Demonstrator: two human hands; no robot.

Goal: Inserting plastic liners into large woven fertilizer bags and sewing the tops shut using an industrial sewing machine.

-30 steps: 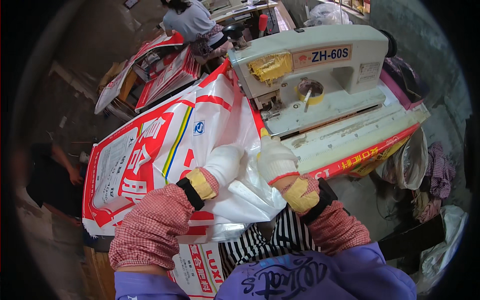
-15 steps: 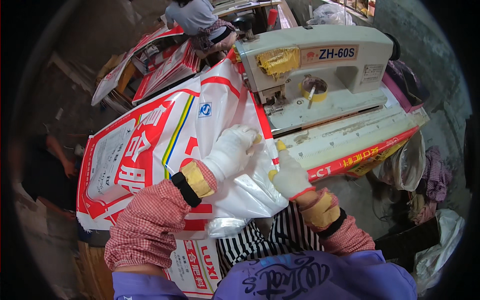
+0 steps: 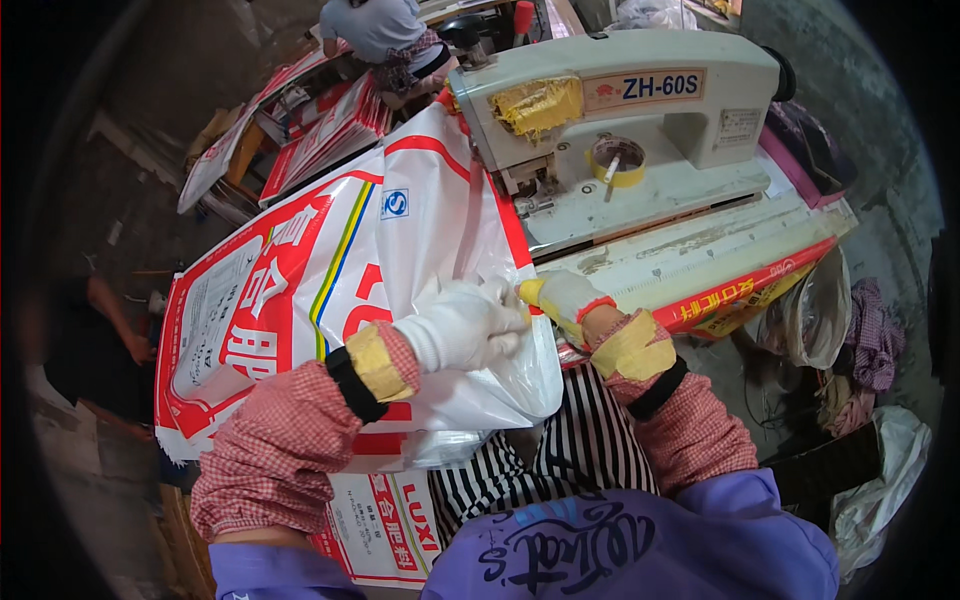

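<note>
A white plastic sack (image 3: 430,240) with red, blue and yellow printing spreads across my lap and the machine's left side. Its red-bordered right edge runs up to the needle area of a cream sewing machine (image 3: 720,85). My left hand (image 3: 465,325), in a white glove, lies on the sack with its fingers curled into the plastic near that edge. Close beside it, my right hand (image 3: 568,300), in a glove with yellow fingertips, pinches the same edge. The sack's lower right corner hangs below both hands.
A yellow tape roll (image 3: 618,162) lies on the machine bed. Stacked printed sacks (image 3: 325,150) stand at the far left, near a seated person (image 3: 385,40). Another person's arm (image 3: 118,315) shows at left. A plastic bag (image 3: 815,310) hangs at right; another printed sack (image 3: 385,530) lies below.
My right hand has moved up and left along the sack's edge, closer to my left hand. My left hand has slid slightly toward me, its fingers more curled. The view has shifted a little.
</note>
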